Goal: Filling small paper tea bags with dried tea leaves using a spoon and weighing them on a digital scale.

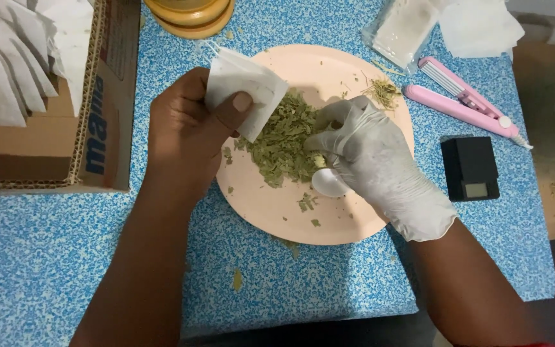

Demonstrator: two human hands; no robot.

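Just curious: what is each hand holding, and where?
Left hand pinches a white paper bag at its lower edge; gloved right hand grips a white spoon by its handle.

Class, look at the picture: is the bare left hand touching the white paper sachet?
Touching. The head view shows the left hand pinching the white paper sachet, with the thumb pressed flat on its front, above the pink plate.

Head cam, steep down, prob. close.
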